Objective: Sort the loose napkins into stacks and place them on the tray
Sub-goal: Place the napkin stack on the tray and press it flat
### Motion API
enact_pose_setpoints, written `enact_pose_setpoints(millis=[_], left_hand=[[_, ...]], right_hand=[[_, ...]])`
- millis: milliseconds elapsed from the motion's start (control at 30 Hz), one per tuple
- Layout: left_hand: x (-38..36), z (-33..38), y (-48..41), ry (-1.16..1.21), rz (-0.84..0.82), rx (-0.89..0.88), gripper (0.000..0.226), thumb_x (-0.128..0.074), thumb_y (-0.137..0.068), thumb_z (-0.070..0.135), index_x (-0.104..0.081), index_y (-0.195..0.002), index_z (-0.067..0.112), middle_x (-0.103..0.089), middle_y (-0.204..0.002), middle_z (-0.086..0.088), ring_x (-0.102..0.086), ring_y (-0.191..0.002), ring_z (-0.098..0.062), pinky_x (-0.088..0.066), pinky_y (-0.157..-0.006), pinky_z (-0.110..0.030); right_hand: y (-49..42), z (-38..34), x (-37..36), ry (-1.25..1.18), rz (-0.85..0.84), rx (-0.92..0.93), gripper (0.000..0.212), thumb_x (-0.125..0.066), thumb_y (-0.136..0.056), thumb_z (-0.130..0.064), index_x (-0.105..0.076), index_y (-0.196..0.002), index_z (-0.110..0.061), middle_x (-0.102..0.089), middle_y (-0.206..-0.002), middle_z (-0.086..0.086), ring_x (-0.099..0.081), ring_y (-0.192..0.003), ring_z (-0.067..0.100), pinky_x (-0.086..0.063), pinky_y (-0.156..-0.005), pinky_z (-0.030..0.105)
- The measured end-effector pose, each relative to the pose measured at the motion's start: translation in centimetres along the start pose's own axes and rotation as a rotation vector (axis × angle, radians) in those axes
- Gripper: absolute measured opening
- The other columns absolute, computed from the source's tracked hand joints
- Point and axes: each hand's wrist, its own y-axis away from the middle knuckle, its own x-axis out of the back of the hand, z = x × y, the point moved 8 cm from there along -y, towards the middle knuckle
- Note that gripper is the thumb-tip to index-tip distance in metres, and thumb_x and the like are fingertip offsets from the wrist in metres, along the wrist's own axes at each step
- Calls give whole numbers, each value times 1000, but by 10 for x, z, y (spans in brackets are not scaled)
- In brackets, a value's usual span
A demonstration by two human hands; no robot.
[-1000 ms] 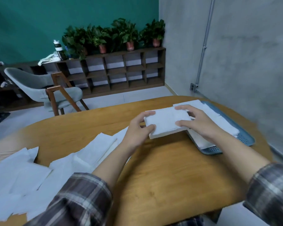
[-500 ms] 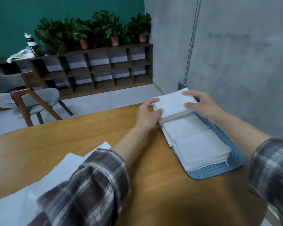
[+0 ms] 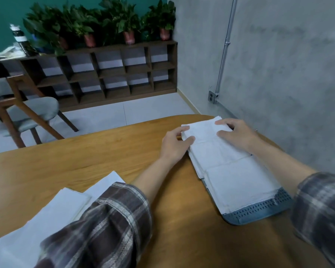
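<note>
Here both hands [image 3: 174,146] [image 3: 238,135] grip the far napkin stack [image 3: 203,130] on the tray [image 3: 259,211].

My wooden desk [image 3: 97,157] has a rounded far edge. A blue perforated tray [image 3: 259,211] lies flat on it, running from under my fingers back along my right forearm. Loose white napkins [image 3: 52,209] lie spread directly on the wood well to the left of my fingers, beside and partly under my left sleeve.
</note>
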Motion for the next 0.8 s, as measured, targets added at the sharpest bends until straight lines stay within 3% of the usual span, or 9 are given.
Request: enact_pose_setpoints(millis=[167,267,333,433,567,800], left_hand=[[3,7,4,-142,-39,-6,44,-74,-97,43,-66,-139,35,-43,-147,-1,-46,-141,-25,-38,-122,-41],[13,42,16,-230,12,-157,46,-53,-108,50,-59,-149,31,-26,-168,-3,-22,-157,-23,-25,-127,-43],[-3,58,27,-441,-102,-265,59,-43,-109,56,-42,-162,30,-13,-176,-1,-7,-162,-21,-13,-129,-46],[-37,41,39,-805,-328,-254,76,-28,-109,63,-6,-170,24,10,-177,0,13,-163,-18,2,-131,-45],[-51,19,40,-871,-375,-215,74,-20,-111,61,7,-169,23,19,-176,1,20,-161,-17,2,-133,-48],[-55,10,40,-821,-396,-195,74,-20,-111,60,8,-169,23,22,-175,3,25,-160,-15,1,-133,-42]], right_hand=[[9,-13,-3,161,31,108,40,-67,-98,-16,-67,-138,-22,-54,-153,1,-48,-144,21,-27,-103,15],[20,-33,-6,301,-13,225,48,-60,-105,-27,-53,-152,-25,-35,-168,1,-31,-155,23,-21,-122,29],[28,-40,-15,430,-101,250,54,-50,-109,-37,-39,-161,-29,-17,-175,-2,-13,-162,20,-13,-128,37],[39,-32,-32,561,-261,212,58,-32,-114,-40,-14,-169,-29,5,-177,-1,8,-163,16,-2,-129,37],[37,-8,-47,628,-293,191,59,-18,-114,-45,2,-168,-34,15,-176,-4,14,-162,15,4,-131,47],[35,1,-50,594,-268,190,58,-16,-113,-49,2,-167,-41,15,-175,-11,16,-161,9,7,-130,46]])
